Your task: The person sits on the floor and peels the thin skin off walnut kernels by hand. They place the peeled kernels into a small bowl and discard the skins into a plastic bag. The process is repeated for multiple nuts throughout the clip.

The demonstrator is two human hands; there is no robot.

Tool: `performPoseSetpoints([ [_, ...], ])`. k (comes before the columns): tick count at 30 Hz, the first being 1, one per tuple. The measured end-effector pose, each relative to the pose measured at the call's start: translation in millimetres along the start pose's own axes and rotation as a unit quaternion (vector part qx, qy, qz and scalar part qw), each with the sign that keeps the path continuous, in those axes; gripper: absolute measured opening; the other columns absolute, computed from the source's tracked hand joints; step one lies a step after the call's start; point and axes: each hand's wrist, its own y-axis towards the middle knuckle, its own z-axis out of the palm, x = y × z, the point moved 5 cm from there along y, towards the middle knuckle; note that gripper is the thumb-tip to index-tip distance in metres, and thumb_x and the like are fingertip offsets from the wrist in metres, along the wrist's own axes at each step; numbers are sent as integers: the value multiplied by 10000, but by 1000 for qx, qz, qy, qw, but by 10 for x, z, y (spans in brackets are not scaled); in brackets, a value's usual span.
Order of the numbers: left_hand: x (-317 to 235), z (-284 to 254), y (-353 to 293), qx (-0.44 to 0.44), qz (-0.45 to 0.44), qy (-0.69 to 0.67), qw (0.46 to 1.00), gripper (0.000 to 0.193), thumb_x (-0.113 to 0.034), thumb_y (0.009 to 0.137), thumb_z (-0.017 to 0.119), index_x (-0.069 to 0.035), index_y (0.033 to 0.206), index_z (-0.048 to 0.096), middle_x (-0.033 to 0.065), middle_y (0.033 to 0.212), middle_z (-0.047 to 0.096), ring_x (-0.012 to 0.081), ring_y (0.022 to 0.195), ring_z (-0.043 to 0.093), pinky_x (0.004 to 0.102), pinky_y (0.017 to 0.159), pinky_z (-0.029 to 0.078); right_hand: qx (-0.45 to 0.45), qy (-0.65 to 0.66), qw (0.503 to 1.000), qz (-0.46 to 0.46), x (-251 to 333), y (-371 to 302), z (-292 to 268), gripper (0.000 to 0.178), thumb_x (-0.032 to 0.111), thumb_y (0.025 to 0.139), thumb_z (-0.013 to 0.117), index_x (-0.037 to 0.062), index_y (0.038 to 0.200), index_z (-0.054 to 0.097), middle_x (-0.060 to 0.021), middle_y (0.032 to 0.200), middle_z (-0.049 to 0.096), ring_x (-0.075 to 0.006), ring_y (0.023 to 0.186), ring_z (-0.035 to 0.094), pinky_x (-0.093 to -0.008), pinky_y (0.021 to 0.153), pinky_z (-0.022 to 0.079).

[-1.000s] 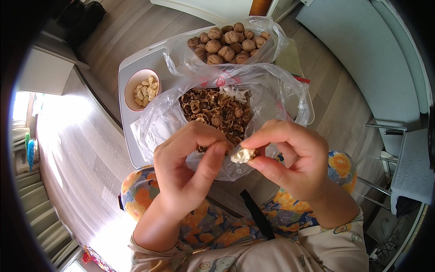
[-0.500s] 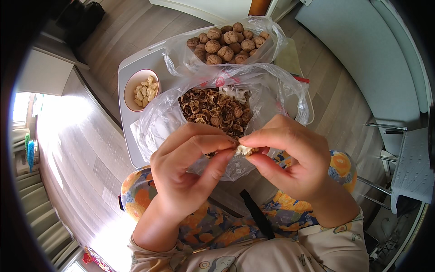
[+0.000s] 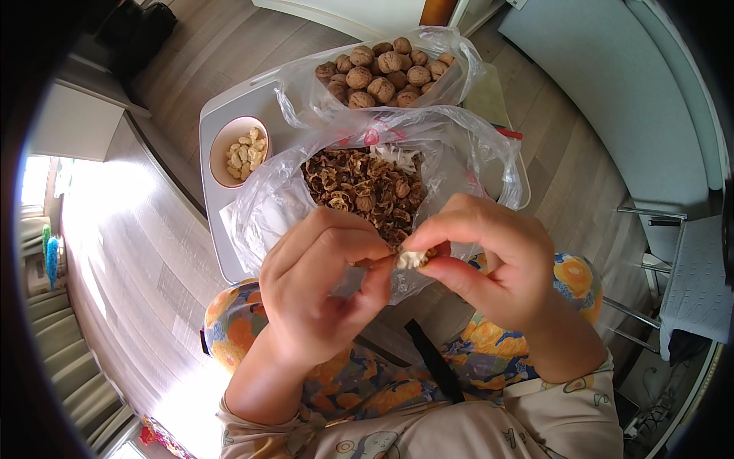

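Between my hands is a pale walnut kernel (image 3: 411,260) with some brown skin on its right side. My right hand (image 3: 493,264) pinches it between thumb and forefinger. The thumb and forefinger of my left hand (image 3: 325,279) are closed together at the kernel's left edge; whether a scrap of skin is between them is too small to tell. Just beyond my hands, a clear plastic bag (image 3: 264,195) lies spread open, holding a heap of brown walnut shells and skins (image 3: 359,180). A pink-rimmed bowl (image 3: 217,157) to the left contains peeled kernels (image 3: 246,155).
Whole walnuts (image 3: 382,76) fill a second clear bag (image 3: 294,84) at the far side of the grey tray table (image 3: 218,229). Patterned fabric (image 3: 237,317) covers my knees below the near bag. A grey stool (image 3: 696,283) stands at the right.
My left fingers have curled in more and shifted slightly at the kernel's edge. The kernel has turned a little in my right fingers. The bags and bowl look the same.
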Motion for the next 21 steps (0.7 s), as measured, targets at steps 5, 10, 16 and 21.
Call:
performPoseSetpoints([
  [5,55,19,1,30,-55,-85,994,120,62,629,587,-13,705,530,86,715,544,173,597,537,234,531,428,23,97,994,46,-48,-13,0,194,-73,684,603,-4,862,569,-63,783,579,-125,656,564,-227,592,445],
  [10,145,15,-96,-22,-156,-249,956,55,46,702,553,2,720,525,92,714,539,173,619,536,239,556,425,-43,218,972,80,-107,-51,8,174,-67,697,599,-10,859,567,-69,795,586,-117,680,563,-225,622,453],
  [16,96,-11,-36,64,-74,-117,988,68,52,697,575,20,742,534,101,724,552,182,623,539,241,556,428,-38,22,997,-57,30,-29,-33,208,-78,666,626,-26,855,558,-98,756,573,-161,658,550,-253,577,439],
  [21,27,-4,-8,14,-73,-78,994,112,61,660,593,12,748,546,98,726,563,192,614,549,255,551,437,-45,-140,974,-173,96,-62,0,278,-111,616,636,0,861,567,-96,714,560,-193,602,535,-273,514,433],
])
